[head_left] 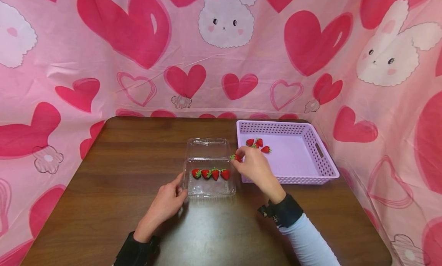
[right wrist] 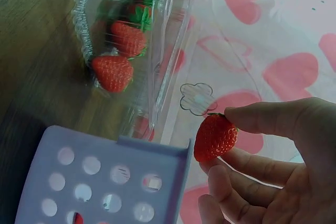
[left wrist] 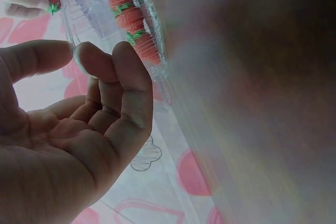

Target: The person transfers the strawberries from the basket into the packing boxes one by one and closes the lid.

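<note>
A clear plastic clamshell container (head_left: pixel 210 189) lies with its lid (head_left: pixel 208 147) folded back. Four-odd strawberries aside, its base holds several strawberries (head_left: pixel 215 174) in one row. At its left side, my left hand (head_left: pixel 167 200) pinches the rim between thumb and fingertips, which the left wrist view shows close up. My right hand (head_left: pixel 253 166) holds one strawberry (right wrist: pixel 216 137) by thumb and fingers, green leaves toward the thumb. That berry is above the gap between the container and the purple basket (head_left: pixel 288 179).
More strawberries (head_left: pixel 266 149) lie in the basket's left part. The basket has perforated walls and stands right of the container on the dark wooden table (head_left: pixel 138 154). A pink heart-and-rabbit cloth (head_left: pixel 224 58) hangs around the table's back and sides.
</note>
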Action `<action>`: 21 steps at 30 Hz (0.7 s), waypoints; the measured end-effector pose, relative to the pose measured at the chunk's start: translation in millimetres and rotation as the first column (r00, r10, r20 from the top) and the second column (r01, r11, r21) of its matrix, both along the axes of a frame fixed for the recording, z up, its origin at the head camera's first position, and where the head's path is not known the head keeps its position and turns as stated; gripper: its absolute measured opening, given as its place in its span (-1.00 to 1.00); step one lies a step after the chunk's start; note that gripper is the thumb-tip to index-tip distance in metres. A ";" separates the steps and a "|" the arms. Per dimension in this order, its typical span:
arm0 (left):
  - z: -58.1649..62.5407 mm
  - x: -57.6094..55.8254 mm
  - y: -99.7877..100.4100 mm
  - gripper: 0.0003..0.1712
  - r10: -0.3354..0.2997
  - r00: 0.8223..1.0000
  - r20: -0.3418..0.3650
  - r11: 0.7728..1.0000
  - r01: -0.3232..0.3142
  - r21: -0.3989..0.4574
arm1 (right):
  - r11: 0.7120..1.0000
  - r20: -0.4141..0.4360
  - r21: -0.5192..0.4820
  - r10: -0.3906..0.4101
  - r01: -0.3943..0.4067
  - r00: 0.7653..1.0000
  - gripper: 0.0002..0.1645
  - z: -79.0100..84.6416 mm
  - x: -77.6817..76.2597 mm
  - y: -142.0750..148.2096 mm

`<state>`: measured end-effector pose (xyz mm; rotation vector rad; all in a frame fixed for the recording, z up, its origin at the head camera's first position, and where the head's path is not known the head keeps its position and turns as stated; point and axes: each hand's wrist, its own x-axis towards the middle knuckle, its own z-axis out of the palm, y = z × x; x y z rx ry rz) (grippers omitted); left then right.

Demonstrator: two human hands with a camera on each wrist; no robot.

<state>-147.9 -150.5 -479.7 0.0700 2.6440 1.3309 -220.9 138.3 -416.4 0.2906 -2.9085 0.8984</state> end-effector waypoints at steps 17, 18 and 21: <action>1.4 0.9 0.0 -0.19 0.005 1.000 0.016 1.000 -0.005 -0.001 | 0.993 0.025 -0.041 0.116 -0.115 0.993 -0.69 -8.1 3.6 -18.7; 1.6 0.9 0.0 -0.19 0.005 1.000 0.017 1.000 -0.005 -0.001 | 0.991 0.030 -0.048 0.123 -0.122 0.992 -0.70 -9.1 4.0 -20.4; 1.8 0.7 -0.4 -0.19 0.004 1.000 0.020 1.000 -0.004 0.000 | 0.987 0.039 -0.064 0.148 -0.145 0.988 -0.73 -12.5 4.5 -25.5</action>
